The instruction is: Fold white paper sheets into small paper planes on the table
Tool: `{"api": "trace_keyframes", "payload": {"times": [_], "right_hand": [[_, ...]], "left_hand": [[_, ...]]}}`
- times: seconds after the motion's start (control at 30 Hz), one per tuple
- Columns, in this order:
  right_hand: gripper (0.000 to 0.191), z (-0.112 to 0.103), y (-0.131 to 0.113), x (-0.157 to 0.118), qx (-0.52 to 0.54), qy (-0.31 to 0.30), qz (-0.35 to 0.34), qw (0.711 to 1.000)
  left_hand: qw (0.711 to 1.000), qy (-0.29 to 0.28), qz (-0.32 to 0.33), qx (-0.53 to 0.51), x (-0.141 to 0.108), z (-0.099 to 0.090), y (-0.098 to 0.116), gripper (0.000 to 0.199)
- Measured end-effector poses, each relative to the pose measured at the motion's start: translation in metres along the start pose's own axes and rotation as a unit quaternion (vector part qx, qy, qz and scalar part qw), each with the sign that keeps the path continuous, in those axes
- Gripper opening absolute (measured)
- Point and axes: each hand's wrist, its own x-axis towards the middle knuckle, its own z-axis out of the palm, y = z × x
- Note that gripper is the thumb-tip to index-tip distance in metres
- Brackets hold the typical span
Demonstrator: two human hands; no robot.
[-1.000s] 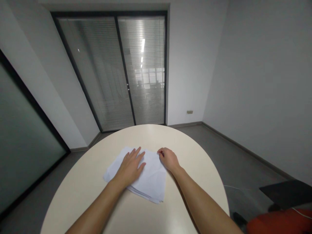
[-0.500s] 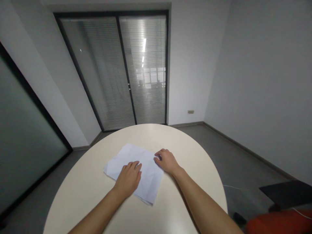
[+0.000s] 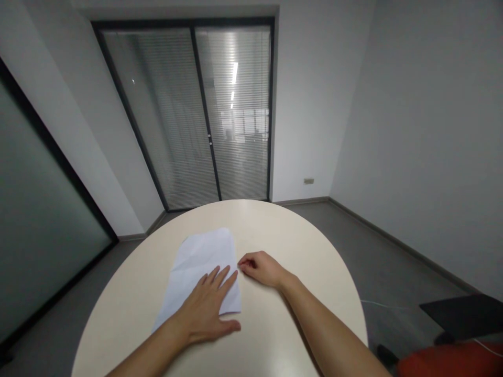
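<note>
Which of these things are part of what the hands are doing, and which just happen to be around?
In use:
- white sheet, under the left hand; right hand at its edge
- round table beneath

Just around:
- red object
- flat black object
- pale cable
- blinds

Two hands (image 3: pixel 208 310) (image 3: pixel 264 268), one table (image 3: pixel 334 277)
</note>
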Motion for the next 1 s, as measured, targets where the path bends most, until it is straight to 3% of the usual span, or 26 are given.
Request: {"api": "trace_keyframes", "payload": {"times": [0.1,0.2,0.33,0.53,0.73,0.83,0.93,1.0], "right_hand": [[0.023,-0.005,0.003,-0.002,0.001,0.010,0.003,1.000],[0.023,-0.007,0.003,-0.002,-0.009,0.007,0.004,1.000],[0.023,-0.009,0.001,-0.002,-0.020,0.003,0.004,1.000],[0.027,-0.009,0.002,-0.007,-0.026,0.009,-0.008,1.000],[0.074,-0.011,-0.002,-0.012,-0.038,0.066,-0.094,0.993],[0.057,-0.015,-0.010,-0.012,-0.056,0.078,-0.066,0.993],[0.029,-0.020,-0.015,-0.009,-0.057,0.138,-0.030,0.988],[0.021,-0.024,-0.016,-0.007,-0.019,0.172,0.005,0.985]], "left_hand": [[0.995,0.023,0.091,0.027,-0.013,-0.002,-0.019,0.100],[0.988,0.052,0.133,0.058,-0.020,-0.001,-0.043,0.078],[0.986,0.071,0.135,0.074,-0.020,0.007,-0.064,0.065],[0.984,0.136,0.099,0.059,-0.018,0.009,-0.066,0.045],[0.968,0.232,0.092,0.005,-0.026,-0.019,-0.061,0.039],[0.950,0.306,0.037,-0.037,-0.032,-0.039,-0.060,0.036],[0.931,0.352,-0.011,-0.096,-0.037,-0.060,-0.066,0.037],[0.903,0.396,-0.066,-0.149,-0.041,-0.071,-0.073,0.041]]}}
